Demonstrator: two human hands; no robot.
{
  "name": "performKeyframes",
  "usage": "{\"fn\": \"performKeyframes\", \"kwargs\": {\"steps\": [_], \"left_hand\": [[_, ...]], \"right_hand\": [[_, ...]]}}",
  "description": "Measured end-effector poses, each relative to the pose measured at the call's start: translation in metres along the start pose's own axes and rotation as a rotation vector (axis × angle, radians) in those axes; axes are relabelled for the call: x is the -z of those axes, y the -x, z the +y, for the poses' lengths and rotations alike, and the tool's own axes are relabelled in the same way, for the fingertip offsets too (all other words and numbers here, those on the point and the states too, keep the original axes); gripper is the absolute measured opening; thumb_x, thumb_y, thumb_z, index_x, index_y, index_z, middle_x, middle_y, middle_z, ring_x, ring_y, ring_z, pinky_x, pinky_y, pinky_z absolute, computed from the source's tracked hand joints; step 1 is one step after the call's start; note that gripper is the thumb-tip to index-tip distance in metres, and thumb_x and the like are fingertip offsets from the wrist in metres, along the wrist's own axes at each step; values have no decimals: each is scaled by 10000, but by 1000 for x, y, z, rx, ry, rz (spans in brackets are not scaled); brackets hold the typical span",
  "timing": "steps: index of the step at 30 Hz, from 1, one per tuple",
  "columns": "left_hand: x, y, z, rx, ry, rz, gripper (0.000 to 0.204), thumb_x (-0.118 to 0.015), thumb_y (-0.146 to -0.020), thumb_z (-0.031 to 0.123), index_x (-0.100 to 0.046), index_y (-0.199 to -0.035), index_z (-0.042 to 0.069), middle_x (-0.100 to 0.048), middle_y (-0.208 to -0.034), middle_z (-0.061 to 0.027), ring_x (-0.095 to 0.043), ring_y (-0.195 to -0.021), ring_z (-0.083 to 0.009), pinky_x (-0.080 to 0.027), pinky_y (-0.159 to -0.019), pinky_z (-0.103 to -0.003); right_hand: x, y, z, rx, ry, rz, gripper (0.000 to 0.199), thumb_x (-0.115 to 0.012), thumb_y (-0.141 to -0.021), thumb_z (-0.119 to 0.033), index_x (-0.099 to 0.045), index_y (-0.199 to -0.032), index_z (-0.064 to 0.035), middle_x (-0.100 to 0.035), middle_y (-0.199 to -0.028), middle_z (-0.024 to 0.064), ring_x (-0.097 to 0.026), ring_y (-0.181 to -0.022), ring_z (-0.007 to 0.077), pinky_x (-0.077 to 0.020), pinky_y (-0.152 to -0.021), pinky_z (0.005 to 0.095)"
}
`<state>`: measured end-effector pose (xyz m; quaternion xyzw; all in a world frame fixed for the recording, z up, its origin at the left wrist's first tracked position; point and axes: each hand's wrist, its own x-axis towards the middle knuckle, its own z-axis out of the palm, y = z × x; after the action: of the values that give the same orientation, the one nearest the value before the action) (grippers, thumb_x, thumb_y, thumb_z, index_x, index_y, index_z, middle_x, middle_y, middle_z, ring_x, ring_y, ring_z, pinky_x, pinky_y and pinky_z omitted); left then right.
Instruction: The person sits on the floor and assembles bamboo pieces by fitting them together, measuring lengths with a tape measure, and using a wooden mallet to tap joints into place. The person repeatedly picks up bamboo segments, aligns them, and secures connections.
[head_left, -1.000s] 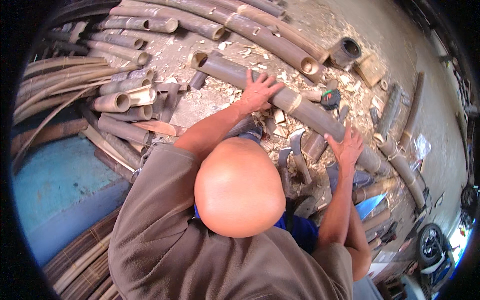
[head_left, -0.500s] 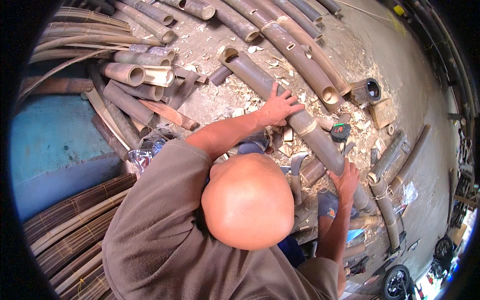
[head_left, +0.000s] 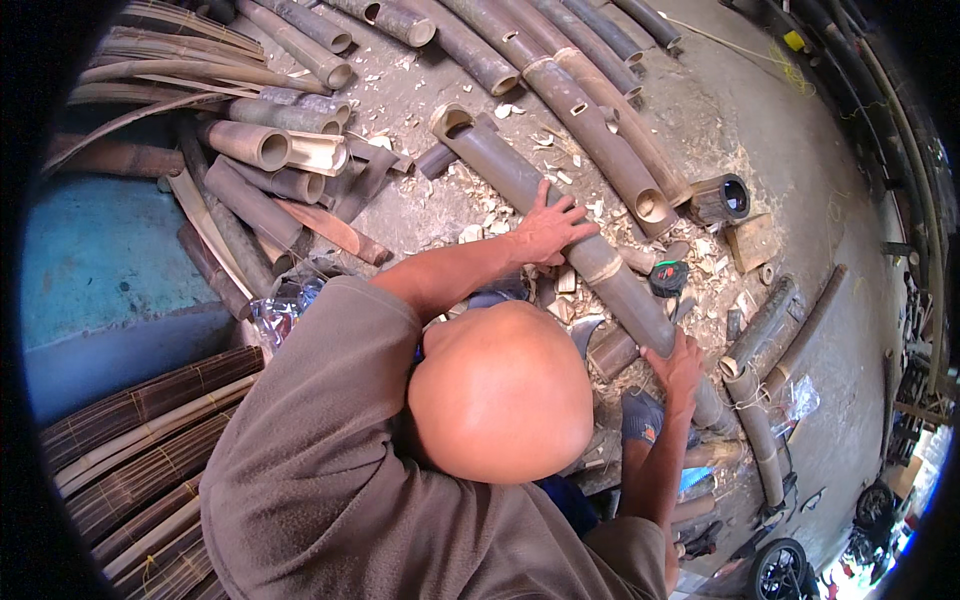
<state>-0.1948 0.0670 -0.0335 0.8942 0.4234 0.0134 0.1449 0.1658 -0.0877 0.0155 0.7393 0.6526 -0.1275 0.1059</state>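
A long brown bamboo pole (head_left: 500, 168) slants from the upper middle toward the lower right, with an opening cut near its far end. My left hand (head_left: 553, 226) lies across its upper half, fingers spread over the rounded surface. Farther down, past a pale node ring, my right hand (head_left: 676, 362) is wrapped round the pole, thumb on one side. Beside the pole, between the hands, sits a black and green tape measure (head_left: 669, 278). Close to my knees a curved metal blade (head_left: 584, 335) is partly hidden. The pole's near end is partly covered by my right arm.
Another notched bamboo pole (head_left: 590, 125) lies parallel beyond. Wood chips (head_left: 495, 215) litter the floor. A short dark bamboo tube (head_left: 720, 199) and a wooden block (head_left: 750, 242) are to the right. Bamboo offcuts (head_left: 258, 148) and bundled slats (head_left: 150, 410) fill the left, near a blue surface (head_left: 110, 270).
The view has turned slightly, so things on the right appear shifted a little left and down. Both hands keep their places on the bamboo pole.
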Motion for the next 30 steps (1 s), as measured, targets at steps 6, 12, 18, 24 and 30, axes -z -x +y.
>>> {"fn": "performKeyframes", "kwargs": {"steps": [6,12,18,24,30], "left_hand": [[-5,10,-4,37,-7,-7,1076,-970,-581,280,-448,-1522,323,-516,-1430,-45,-442,-1395,-326,-192,-1153,-805],[4,-4,-3,-21,-38,5,1036,-950,-620,311,-451,-1528,303,-516,-1453,-55,-423,-1422,-341,-182,-1144,-812],[-7,21,4,10,41,156,985,-879,-751,429,-383,-1590,288,-321,-1617,-154,-292,-1498,-433,-129,-1195,-752],[-33,115,21,83,22,20,874,-798,-858,427,-378,-1606,265,-327,-1600,-195,-311,-1466,-446,-246,-1194,-640],[-30,162,11,300,-37,-195,774,-762,-912,423,-434,-1584,223,-482,-1501,-182,-474,-1354,-372,-375,-1120,-567]], "right_hand": [[27,-56,-68,-175,-839,534,469,-705,-967,-445,-710,-942,24,-706,-843,200,-653,-768,310,-494,-709,425],[-47,-99,-94,-167,-1048,768,436,-610,-1037,-328,-657,-801,35,-573,-645,63,-501,-526,188,-406,-529,398],[-34,-49,-73,-472,-1714,598,343,-615,-1052,-308,-586,-790,-89,-497,-600,-5,-446,-477,94,-382,-424,289],[-129,59,-67,-601,-938,570,369,-660,-987,-359,-617,-891,-6,-588,-656,116,-637,-647,303,-523,-606,434],[-113,88,-130,-578,-572,260,421,-659,-922,-418,-613,-1105,-41,-683,-1056,274,-673,-997,508,-536,-856,587]]}}
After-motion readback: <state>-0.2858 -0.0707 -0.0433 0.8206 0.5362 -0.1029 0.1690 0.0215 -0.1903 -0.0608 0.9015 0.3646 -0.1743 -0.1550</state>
